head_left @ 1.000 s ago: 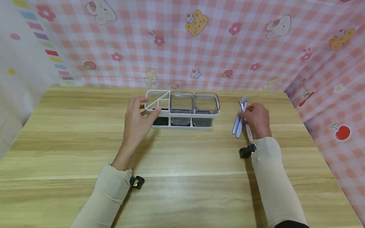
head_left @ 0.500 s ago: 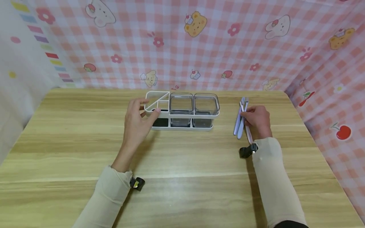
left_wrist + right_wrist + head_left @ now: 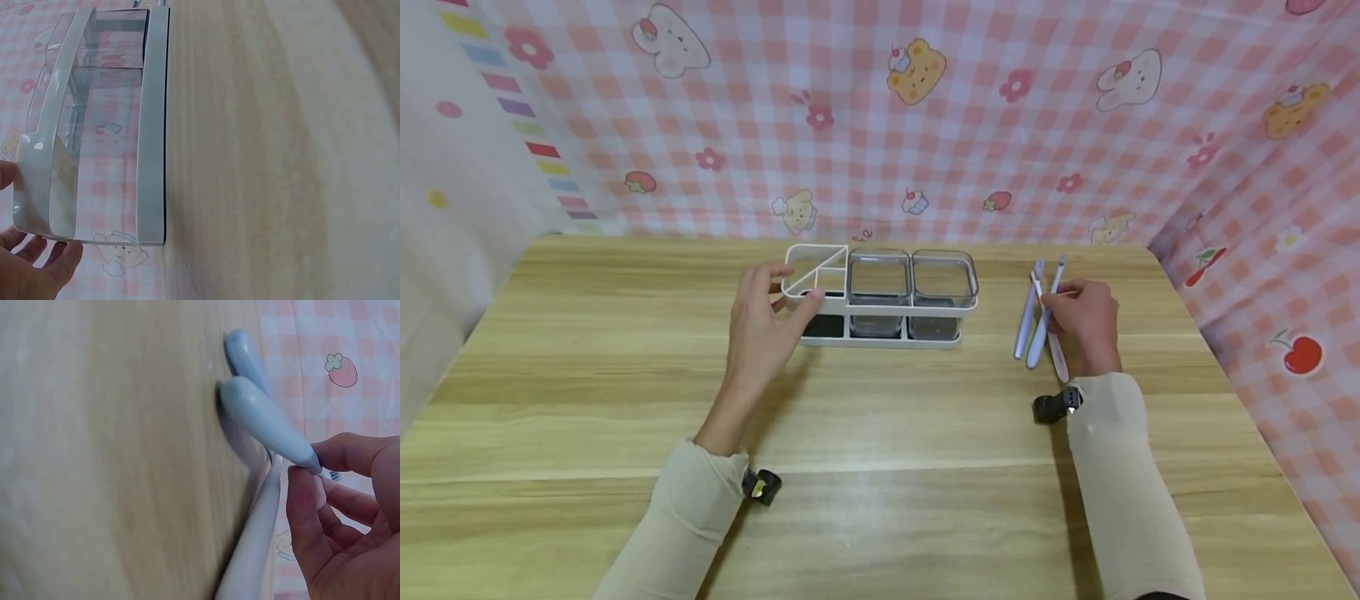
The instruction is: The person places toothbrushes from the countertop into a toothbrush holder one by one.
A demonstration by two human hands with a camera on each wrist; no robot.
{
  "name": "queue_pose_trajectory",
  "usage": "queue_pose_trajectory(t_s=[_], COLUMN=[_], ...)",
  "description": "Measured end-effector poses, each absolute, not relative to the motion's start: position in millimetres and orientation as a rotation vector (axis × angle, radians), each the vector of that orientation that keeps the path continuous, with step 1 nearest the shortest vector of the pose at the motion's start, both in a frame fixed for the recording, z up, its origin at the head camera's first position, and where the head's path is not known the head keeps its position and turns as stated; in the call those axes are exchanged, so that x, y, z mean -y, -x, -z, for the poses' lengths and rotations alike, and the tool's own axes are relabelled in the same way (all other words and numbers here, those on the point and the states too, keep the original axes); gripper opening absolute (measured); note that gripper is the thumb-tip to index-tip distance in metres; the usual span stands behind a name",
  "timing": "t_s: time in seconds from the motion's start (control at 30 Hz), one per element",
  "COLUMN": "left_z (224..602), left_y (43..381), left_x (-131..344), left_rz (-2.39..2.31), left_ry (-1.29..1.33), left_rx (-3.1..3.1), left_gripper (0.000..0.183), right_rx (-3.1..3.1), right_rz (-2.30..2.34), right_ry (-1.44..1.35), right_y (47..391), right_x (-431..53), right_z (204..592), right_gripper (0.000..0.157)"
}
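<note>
My left hand (image 3: 763, 321) holds the left end of a white toothbrush holder (image 3: 917, 310), thumb at the front and fingers at the side. In the left wrist view, the fingertips (image 3: 65, 259) lie along the end of its upper band. Two clear square cups (image 3: 880, 292) sit in its middle and right places. On the right, my right hand (image 3: 1086, 321) pinches a light blue toothbrush (image 3: 262, 419) by its neck, thumb and forefinger together. Its handle slants over the other two. A purple-blue toothbrush (image 3: 1025, 329) lies to its left, and a whitish toothbrush (image 3: 1058, 358) crosses beneath it.
The holder's left section has slanted white dividers (image 3: 831, 268). All stands on a wooden table (image 3: 880, 483). Close behind hangs a pink checked curtain (image 3: 850, 150), which also closes off the right side.
The light blue toothbrush has turned, its head swinging right, away from the other heads. My right hand has shifted slightly right with it. The left hand keeps its hold on the holder.
</note>
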State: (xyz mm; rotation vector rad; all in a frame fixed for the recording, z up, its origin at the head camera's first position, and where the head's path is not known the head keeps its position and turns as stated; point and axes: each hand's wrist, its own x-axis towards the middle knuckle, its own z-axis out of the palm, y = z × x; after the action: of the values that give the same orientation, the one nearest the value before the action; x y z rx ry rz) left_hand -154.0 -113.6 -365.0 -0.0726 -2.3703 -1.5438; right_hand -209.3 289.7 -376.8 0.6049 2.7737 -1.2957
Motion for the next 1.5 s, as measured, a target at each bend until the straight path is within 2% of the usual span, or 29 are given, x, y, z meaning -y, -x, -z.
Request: queue_pose_trajectory(t_s=[0.2,0.63,1.03,1.5], left_z=[364.1,360.7,363.2,364.0], left_y=[154.7,155.3,156.0,155.3], left_x=[113.9,114.8,114.8,114.5], left_rz=[1.565,1.597,1.622,1.631], left_ry=[0.063,0.063,0.057,0.045], left_rx=[2.375,2.353,2.357,2.370], left_gripper=[0.052,0.050,0.052,0.054], right_rx=[-2.811,-2.696,-2.693,-2.774], right_rz=[1.314,1.726,1.974,2.211], right_ry=[-0.567,-0.615,-0.606,-0.541], right_y=[207.2,208.6,205.8,203.5], right_x=[-292.7,-289.5,-278.4,-267.6], right_z=[371.3,353.9,340.7,321.1], right_gripper=[0.039,0.040,0.016,0.014])
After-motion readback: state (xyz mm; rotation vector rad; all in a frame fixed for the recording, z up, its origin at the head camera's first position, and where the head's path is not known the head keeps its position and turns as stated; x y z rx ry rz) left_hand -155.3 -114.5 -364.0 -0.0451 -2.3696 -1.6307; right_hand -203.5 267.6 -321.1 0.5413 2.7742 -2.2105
